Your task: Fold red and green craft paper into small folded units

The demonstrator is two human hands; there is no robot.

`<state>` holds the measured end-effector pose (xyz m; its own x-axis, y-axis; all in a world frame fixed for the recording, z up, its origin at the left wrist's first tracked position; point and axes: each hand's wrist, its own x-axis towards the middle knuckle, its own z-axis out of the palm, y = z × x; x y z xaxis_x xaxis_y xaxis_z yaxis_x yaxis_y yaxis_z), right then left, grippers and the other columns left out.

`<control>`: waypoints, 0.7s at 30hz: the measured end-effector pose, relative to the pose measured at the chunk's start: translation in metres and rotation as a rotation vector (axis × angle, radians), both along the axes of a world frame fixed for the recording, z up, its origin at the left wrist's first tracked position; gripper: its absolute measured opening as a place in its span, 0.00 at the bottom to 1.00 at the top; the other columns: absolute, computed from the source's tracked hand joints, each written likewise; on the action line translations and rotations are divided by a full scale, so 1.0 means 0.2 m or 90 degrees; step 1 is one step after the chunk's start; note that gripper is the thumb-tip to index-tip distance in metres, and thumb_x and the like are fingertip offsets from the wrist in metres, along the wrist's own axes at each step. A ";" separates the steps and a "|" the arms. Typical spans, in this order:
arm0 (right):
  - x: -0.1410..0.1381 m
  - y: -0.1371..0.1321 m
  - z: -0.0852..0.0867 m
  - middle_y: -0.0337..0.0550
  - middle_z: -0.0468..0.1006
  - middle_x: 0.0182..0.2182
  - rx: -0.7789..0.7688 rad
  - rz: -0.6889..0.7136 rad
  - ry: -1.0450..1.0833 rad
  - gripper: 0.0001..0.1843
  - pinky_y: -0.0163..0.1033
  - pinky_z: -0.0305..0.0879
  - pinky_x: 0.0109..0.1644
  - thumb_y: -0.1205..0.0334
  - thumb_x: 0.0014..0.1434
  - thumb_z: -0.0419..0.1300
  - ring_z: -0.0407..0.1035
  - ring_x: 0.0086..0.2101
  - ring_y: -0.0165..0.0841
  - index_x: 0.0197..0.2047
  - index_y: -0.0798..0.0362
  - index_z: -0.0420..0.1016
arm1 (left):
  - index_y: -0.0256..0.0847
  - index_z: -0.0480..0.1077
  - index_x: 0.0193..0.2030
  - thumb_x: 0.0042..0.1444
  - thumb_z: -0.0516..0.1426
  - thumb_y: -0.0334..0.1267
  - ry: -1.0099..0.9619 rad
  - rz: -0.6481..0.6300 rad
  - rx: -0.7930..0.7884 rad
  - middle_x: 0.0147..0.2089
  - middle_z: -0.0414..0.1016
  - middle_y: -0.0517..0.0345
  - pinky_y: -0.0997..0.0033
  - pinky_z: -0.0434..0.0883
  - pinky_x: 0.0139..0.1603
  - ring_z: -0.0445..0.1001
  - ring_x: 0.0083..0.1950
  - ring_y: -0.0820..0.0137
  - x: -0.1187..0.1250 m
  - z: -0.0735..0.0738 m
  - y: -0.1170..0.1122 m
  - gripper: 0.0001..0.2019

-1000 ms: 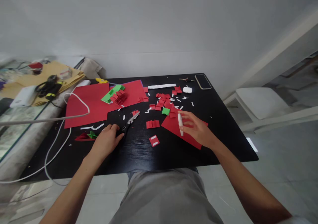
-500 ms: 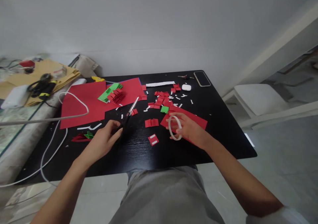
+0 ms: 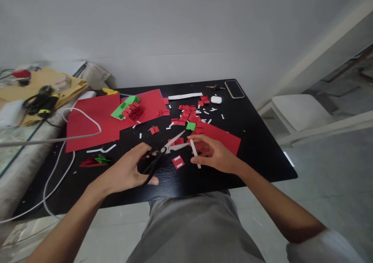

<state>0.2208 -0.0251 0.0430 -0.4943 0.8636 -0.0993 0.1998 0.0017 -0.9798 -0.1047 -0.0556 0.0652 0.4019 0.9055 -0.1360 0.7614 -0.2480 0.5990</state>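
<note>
My left hand (image 3: 128, 171) grips the black handles of a pair of scissors (image 3: 163, 152), blades parted and pointing right toward my other hand. My right hand (image 3: 212, 154) pinches a thin white ring of tape (image 3: 194, 153), seen edge-on, just above the black table (image 3: 262, 154). A small red square with two white strips (image 3: 177, 162) lies between my hands. A red sheet (image 3: 223, 136) lies under and behind my right hand.
Large red sheets (image 3: 93, 123) and a folded red and green paper piece (image 3: 129, 109) lie at the back left. Several small red squares (image 3: 189, 113) and white scraps are scattered mid-table. A phone (image 3: 233, 88) and earbud case (image 3: 216, 99) sit at the far edge. A white cable (image 3: 58, 169) loops on the left.
My left hand picked up the scissors from the table and swung them toward my right hand. My right hand turned the tape ring and moved left toward the blades.
</note>
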 end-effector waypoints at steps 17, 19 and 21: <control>-0.01 0.01 0.02 0.47 0.80 0.54 -0.046 0.053 0.040 0.33 0.39 0.81 0.40 0.55 0.53 0.77 0.78 0.51 0.42 0.62 0.43 0.77 | 0.44 0.65 0.35 0.61 0.60 0.55 0.129 -0.094 0.065 0.36 0.72 0.58 0.66 0.65 0.36 0.72 0.36 0.63 0.03 0.02 0.04 0.17; -0.01 0.01 0.02 0.47 0.80 0.55 -0.040 0.049 0.024 0.34 0.40 0.81 0.41 0.54 0.54 0.76 0.77 0.53 0.43 0.63 0.42 0.76 | 0.44 0.64 0.36 0.62 0.59 0.55 0.129 -0.095 0.072 0.36 0.72 0.58 0.66 0.65 0.37 0.72 0.36 0.63 0.03 0.02 0.03 0.17; -0.01 0.01 0.01 0.46 0.81 0.52 -0.039 0.054 0.020 0.34 0.44 0.81 0.47 0.55 0.56 0.75 0.77 0.54 0.43 0.64 0.41 0.74 | 0.44 0.64 0.36 0.63 0.59 0.55 0.134 -0.091 0.081 0.36 0.71 0.57 0.65 0.65 0.37 0.71 0.36 0.64 0.02 0.02 0.03 0.17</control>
<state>0.2197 -0.0232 0.0456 -0.5684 0.8116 -0.1348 0.1711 -0.0436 -0.9843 -0.1003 -0.0497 0.0689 0.5016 0.8570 -0.1184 0.8177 -0.4249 0.3885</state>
